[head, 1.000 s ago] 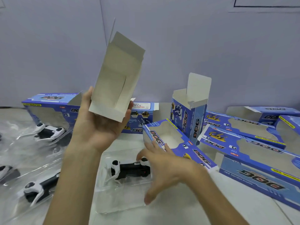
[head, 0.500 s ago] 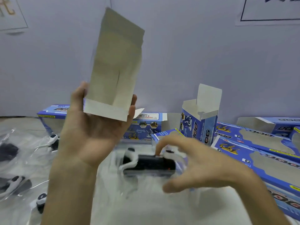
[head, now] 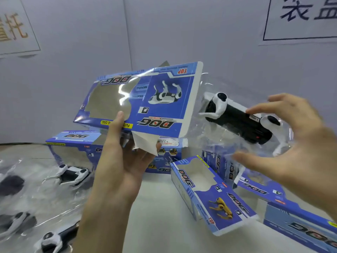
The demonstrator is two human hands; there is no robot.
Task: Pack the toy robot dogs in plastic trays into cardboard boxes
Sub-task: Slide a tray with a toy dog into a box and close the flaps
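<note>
Pale grey wall (head: 218,42), paper signs (head: 300,19)

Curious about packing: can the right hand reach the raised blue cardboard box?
Likely yes: the right hand, gripping the clear plastic tray holding a black-and-white toy dog, is beside the blue cardboard box; nothing between.

Seven blue cardboard boxes (head: 160,99) are counted, five toy robot dogs (head: 237,121) in clear plastic trays (head: 204,141) are seen, and two wall signs (head: 300,21) are noted.
</note>
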